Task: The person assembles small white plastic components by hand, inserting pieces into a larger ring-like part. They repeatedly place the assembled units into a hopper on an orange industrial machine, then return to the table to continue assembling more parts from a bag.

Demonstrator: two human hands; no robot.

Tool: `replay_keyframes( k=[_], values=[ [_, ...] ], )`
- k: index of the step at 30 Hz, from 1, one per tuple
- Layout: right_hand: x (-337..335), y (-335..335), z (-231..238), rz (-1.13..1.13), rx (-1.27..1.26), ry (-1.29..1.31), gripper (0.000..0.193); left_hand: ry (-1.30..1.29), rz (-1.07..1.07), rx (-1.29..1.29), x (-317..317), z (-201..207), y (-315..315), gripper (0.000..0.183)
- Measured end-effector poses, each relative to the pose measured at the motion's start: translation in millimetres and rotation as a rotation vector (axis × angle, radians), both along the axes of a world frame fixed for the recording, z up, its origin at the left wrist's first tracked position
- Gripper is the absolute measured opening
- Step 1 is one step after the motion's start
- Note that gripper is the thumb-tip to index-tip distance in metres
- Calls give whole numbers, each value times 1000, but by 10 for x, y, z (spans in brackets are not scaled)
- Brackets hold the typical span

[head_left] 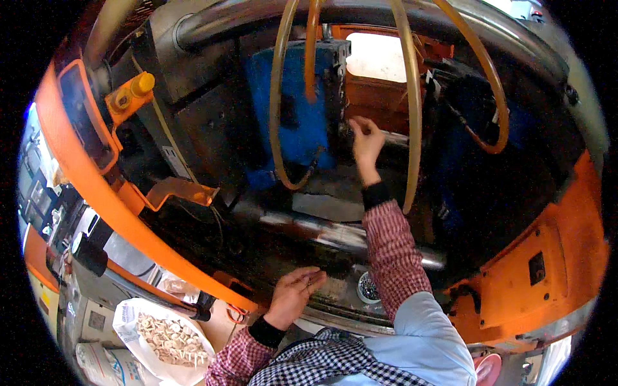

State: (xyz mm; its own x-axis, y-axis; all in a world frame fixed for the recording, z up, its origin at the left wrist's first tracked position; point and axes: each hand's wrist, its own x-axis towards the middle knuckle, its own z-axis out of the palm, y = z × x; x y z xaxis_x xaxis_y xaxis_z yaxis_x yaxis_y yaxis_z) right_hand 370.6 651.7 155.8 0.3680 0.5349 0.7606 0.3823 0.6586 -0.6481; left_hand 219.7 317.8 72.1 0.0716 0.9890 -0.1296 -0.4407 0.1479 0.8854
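Note:
My right hand reaches deep between the machine's halves, next to the dark inner face of a blue mould block. Its thumb and forefinger are pinched together at that face; whatever they hold is too small to make out. Lower down, my left hand hovers over the front edge of the machine, palm turned inward. Its fingers are curled close to the thumb, and what lies in them is hidden. Beneath my right forearm, a small pale bowl of tiny dark metallic pieces stands on the machine's ledge.
Yellowish hoses hang around my right arm. A shiny steel bar crosses below it. An orange guard frame curves along the left, an orange panel on the right. A white bag of beige parts sits lower left.

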Motion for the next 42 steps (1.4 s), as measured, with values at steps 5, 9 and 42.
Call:
replay_keyframes(
  k=[5,9,42],
  values=[
    [-245,602,391,-5,-10,47,19,9,109,-96,-55,109,-136,25],
    [-282,887,387,-87,-71,-18,24,-10,149,-197,-96,48,-149,25],
    [62,-2685,-688,731,-247,-590,20,-235,26,51,161,-99,50,26]
  ],
)
